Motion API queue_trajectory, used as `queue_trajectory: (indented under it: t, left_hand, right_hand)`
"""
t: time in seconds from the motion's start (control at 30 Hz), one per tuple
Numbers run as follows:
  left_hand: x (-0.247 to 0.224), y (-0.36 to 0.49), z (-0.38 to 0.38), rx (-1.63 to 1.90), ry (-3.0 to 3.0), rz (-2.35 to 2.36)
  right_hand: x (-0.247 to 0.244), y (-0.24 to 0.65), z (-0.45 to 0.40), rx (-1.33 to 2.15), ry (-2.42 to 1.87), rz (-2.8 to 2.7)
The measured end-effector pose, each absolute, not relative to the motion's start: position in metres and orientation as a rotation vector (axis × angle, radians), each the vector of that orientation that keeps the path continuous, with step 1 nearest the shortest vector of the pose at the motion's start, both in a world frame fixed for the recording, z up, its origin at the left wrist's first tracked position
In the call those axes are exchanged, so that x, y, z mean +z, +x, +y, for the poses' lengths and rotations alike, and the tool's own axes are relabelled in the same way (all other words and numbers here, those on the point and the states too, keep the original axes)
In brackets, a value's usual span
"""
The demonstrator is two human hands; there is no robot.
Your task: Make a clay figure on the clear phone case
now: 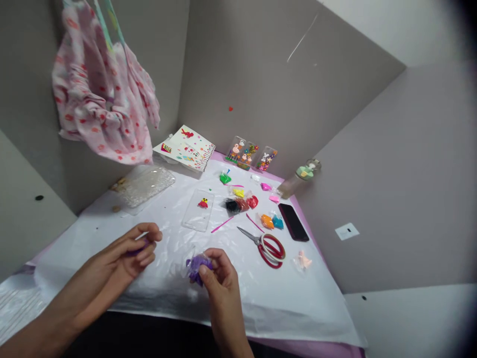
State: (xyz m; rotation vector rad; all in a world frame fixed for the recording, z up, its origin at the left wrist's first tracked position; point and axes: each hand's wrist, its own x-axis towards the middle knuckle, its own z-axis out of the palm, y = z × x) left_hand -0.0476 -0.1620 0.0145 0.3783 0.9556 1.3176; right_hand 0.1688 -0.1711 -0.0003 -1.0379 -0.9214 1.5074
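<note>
My right hand [219, 278] pinches a clear plastic bag of purple modelling clay [196, 267] above the front of the table. To its left, my left hand [132, 251] is raised with curled fingers around a small piece of purple clay [137, 247], partly hidden by the fingers. Beyond the hands lies a clear phone case [193, 220] that bears a small red and yellow clay figure [203, 203]. Scissors [266, 246] with red and white handles rest to the right of my right hand. Two pink modelling tools [222, 224] lie between the case and the scissors.
Bagged clay in several colours, such as orange [266, 221] and green [224, 178], spreads over the white covering [160, 293]. A black phone [293, 222] and a bottle [292, 186] stand right. Decorated cases [242, 151] lean at the back; pink cloth [108, 109] hangs upper left.
</note>
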Motion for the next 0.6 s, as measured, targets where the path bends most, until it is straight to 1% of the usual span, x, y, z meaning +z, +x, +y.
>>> queue_trajectory:
  t: [0.1,0.27,0.37,0.47,0.6]
  left_hand:
    - [0.009,-0.040,-0.162,1.327,0.169,0.891]
    - [0.008,-0.039,-0.160,1.303,0.156,0.816]
    - [0.020,-0.036,-0.157,1.322,0.077,0.831]
    - [0.037,-0.030,-0.156,1.312,-0.025,0.968]
    - [0.050,-0.025,-0.159,1.283,0.024,1.069]
  right_hand:
    - [-0.004,0.167,-0.171,1.528,-1.025,-0.878]
    - [-0.005,0.168,-0.172,1.524,-1.056,-0.871]
    - [-0.006,0.169,-0.173,1.525,-1.058,-0.867]
    - [-0.007,0.168,-0.173,1.521,-1.049,-0.860]
    - [-0.006,0.169,-0.171,1.524,-1.037,-0.878]
